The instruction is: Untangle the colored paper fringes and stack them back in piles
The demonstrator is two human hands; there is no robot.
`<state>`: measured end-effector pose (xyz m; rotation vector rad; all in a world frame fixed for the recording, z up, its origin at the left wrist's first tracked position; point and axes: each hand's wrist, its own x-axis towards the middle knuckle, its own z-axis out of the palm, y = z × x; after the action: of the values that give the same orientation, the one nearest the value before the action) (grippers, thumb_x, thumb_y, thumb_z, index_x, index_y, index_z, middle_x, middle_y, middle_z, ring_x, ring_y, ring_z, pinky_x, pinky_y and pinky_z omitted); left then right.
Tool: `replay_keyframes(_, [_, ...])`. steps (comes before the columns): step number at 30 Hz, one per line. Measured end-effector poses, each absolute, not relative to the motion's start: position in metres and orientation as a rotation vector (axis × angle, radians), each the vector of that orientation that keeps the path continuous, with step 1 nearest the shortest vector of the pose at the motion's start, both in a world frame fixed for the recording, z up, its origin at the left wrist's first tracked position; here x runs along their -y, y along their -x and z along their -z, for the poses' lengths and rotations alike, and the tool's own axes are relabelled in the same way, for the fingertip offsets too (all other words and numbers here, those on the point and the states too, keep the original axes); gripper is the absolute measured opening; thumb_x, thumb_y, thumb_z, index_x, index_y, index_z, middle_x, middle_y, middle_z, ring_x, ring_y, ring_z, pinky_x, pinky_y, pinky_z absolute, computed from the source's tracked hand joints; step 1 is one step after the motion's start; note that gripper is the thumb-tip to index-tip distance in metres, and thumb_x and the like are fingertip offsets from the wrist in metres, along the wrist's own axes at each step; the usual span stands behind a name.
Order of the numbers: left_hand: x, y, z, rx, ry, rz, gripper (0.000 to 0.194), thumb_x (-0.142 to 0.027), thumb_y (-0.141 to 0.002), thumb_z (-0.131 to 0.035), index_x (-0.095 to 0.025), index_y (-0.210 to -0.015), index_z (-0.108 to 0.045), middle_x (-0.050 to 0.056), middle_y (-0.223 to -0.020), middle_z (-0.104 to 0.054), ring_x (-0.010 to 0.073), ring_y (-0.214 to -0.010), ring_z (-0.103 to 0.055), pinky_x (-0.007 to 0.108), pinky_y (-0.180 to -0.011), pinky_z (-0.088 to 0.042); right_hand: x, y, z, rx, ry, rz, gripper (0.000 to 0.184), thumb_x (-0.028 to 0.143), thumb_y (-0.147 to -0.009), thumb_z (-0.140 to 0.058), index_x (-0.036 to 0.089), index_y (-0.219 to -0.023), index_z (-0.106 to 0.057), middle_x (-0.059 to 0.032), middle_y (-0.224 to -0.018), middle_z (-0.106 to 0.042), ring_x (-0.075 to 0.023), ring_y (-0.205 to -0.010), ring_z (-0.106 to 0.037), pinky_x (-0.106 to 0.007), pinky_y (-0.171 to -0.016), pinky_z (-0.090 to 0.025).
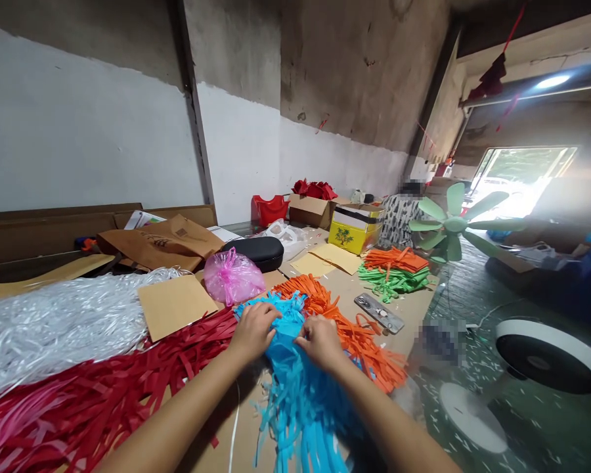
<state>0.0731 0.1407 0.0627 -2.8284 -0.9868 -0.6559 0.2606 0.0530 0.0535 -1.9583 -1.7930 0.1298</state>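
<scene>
Blue fringed strips (300,374) lie in front of me, their cut ends hanging toward my body. My left hand (256,328) grips the left side of the blue fringe, fingers bent onto it. On the other side, my right hand (321,340) pinches the blue material between thumb and curled fingers. Orange fringed strips (374,358) spread out just right of and behind my right hand. To the left of my left hand lies a long heap of dark red strips (142,371).
White shiny strips (64,322) fill the left. Behind are a pink plastic bag (232,276), a black case (256,251) and a yellow box (354,228). A phone (378,313) and green strips (396,281) lie right. Beyond the table edge stand a white fan (546,358) and a green-bladed fan (456,225); a person (398,220) sits farther back.
</scene>
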Motion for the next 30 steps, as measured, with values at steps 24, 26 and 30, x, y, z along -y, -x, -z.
replay_keyframes(24, [-0.131, -0.100, -0.072, 1.170, 3.008, 0.110, 0.025, -0.039, -0.097, -0.063, -0.016, -0.093, -0.069, 0.001, -0.090, -0.073, 0.0174, -0.086, -0.070, 0.042, -0.087, -0.058, 0.001, -0.205, -0.045, 2.205, 1.924, 0.106, 0.040, 0.024, -0.092, -0.064, 0.013, -0.130, -0.063, -0.0164, -0.114, -0.072, -0.0292, -0.086, -0.070, -0.037, -0.068, -0.048])
replay_keyframes(26, [-0.134, -0.102, -0.075, 1.202, 3.002, 0.082, 0.026, -0.041, -0.097, -0.062, -0.015, -0.094, -0.069, 0.000, -0.087, -0.072, 0.0158, -0.080, -0.070, 0.038, -0.081, -0.059, 0.002, -0.203, -0.039, 2.208, 2.028, 0.122, 0.053, 0.023, -0.090, -0.067, 0.006, -0.139, -0.056, -0.0201, -0.103, -0.073, -0.0316, -0.080, -0.070, -0.039, -0.065, -0.050])
replay_keyframes(30, [-0.126, -0.110, -0.081, 1.198, 2.902, 0.184, 0.023, -0.038, -0.097, -0.063, -0.016, -0.100, -0.069, 0.003, -0.101, -0.073, 0.0196, -0.098, -0.070, 0.046, -0.093, -0.056, -0.006, -0.205, -0.032, 2.315, 2.026, 0.119, 0.025, 0.019, -0.095, -0.058, 0.011, -0.111, -0.077, -0.0216, -0.112, -0.072, -0.0347, -0.103, -0.068, -0.046, -0.082, -0.053])
